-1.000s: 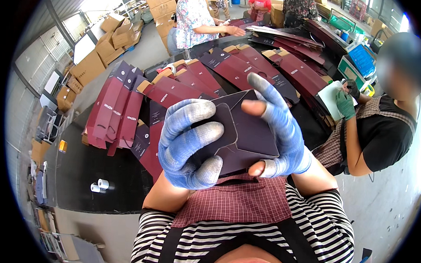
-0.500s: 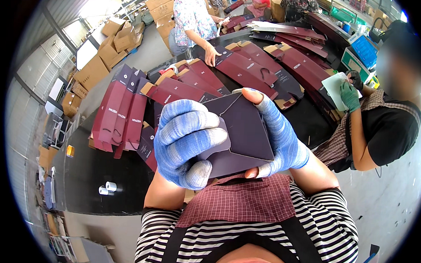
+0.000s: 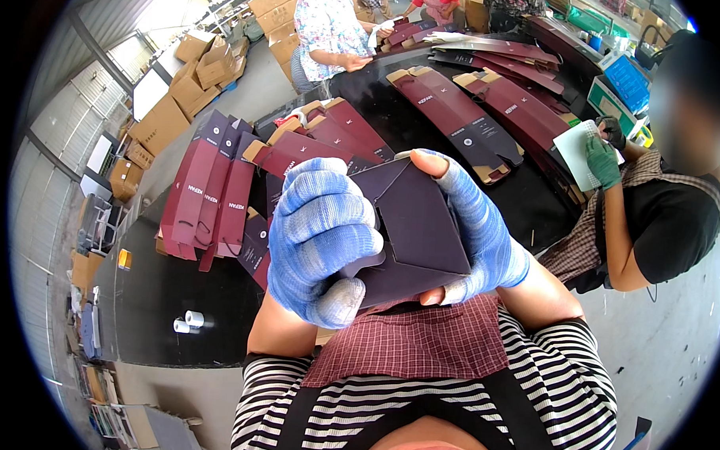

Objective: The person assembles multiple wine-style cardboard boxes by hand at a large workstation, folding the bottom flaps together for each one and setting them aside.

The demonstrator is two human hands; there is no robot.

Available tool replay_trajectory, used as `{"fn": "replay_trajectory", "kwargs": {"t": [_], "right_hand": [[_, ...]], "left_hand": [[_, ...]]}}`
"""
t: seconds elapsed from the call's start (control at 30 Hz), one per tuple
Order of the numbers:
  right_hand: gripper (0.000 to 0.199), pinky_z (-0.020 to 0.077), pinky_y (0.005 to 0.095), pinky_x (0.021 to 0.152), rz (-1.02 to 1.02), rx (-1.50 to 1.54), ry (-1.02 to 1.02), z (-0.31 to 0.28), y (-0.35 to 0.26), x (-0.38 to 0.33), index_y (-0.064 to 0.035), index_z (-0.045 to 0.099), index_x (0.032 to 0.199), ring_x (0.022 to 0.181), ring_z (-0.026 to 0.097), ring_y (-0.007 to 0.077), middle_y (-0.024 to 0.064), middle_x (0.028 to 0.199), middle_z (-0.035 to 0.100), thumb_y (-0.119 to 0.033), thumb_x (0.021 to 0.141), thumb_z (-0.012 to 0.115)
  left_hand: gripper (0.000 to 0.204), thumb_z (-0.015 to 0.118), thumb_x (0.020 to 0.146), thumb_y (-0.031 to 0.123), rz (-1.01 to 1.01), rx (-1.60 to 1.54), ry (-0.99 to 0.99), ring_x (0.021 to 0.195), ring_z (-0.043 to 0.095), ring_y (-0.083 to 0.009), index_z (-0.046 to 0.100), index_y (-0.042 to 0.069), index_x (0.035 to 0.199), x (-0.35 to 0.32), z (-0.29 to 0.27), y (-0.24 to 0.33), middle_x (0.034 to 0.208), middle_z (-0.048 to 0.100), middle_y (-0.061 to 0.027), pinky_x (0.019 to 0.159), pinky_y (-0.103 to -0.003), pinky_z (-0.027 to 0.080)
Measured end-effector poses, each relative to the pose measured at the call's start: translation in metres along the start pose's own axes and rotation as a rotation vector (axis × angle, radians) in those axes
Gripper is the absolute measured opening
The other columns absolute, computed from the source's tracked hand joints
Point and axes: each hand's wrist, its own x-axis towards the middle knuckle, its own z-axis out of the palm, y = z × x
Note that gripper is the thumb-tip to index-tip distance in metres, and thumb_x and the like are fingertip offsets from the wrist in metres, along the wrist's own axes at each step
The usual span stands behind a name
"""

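Note:
A dark purple cardboard box (image 3: 424, 219) is held up in front of my chest, its end with folded flaps toward me. My right hand (image 3: 486, 237), in a blue knitted glove with bare fingertips, clasps the box's right side, thumb and fingers at its edges. On the left, my left hand (image 3: 320, 235), gloved in blue and white, has its fingers curled at the end flaps. A rounded dark tab (image 3: 364, 263) shows between its thumb and fingers. The far length of the box is hidden behind the hands.
Maroon boxes (image 3: 206, 196) lie in rows on the black table (image 3: 175, 298), with more boxes (image 3: 459, 121) ahead. Two white rolls (image 3: 188, 322) stand left. At right, a co-worker's green glove (image 3: 602, 160) holds a pale sheet (image 3: 576, 153). Another person (image 3: 331, 33) stands across the table.
My left fingers have curled tighter and shifted slightly at the flaps; my right hand stays put. Across the table, the person's hand has drawn back and some maroon boxes there are gone.

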Motion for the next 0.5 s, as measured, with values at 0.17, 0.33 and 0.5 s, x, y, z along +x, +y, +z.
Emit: {"fn": "replay_trajectory", "kwargs": {"t": [0.17, 0.33, 0.5], "right_hand": [[0.124, 0.0377, 0.0413, 0.114, 0.043, 0.054, 0.039, 0.0026, 0.0025, -0.0018, 0.0025, 0.035, 0.157, 0.136, 0.049, 0.0324, 0.0194, 0.147, 0.045, -0.052, 0.065, 0.097], [0.124, 0.0376, 0.0416, 0.114, 0.054, 0.088, 0.055, 0.0038, 0.005, -0.0018, 0.0025, 0.035, 0.157, 0.136, 0.049, 0.0327, 0.0198, 0.148, 0.045, -0.052, 0.065, 0.097], [0.123, 0.0381, 0.0416, 0.114, 0.036, 0.052, 0.046, 0.0032, 0.0046, -0.0009, 0.0026, 0.036, 0.157, 0.136, 0.049, 0.0326, 0.0201, 0.147, 0.045, -0.052, 0.065, 0.097]], "left_hand": [[0.038, 0.061, 0.087, 0.043, -0.078, 0.004, 0.038, 0.091, 0.065, -0.0307, 0.073, 0.007, 0.092, 0.0036, 0.0063, 0.0043, 0.098, 0.069, -0.0105, 0.101, -0.053, 0.044], [0.038, 0.059, 0.088, 0.043, -0.083, 0.027, 0.004, 0.093, 0.066, -0.0304, 0.074, 0.007, 0.092, 0.0032, 0.0039, 0.0047, 0.098, 0.07, -0.01, 0.106, -0.053, 0.043], [0.036, 0.06, 0.087, 0.041, -0.095, 0.028, -0.025, 0.095, 0.066, -0.0299, 0.075, 0.008, 0.091, 0.004, 0.001, 0.0045, 0.099, 0.07, -0.0097, 0.109, -0.054, 0.041]]}}
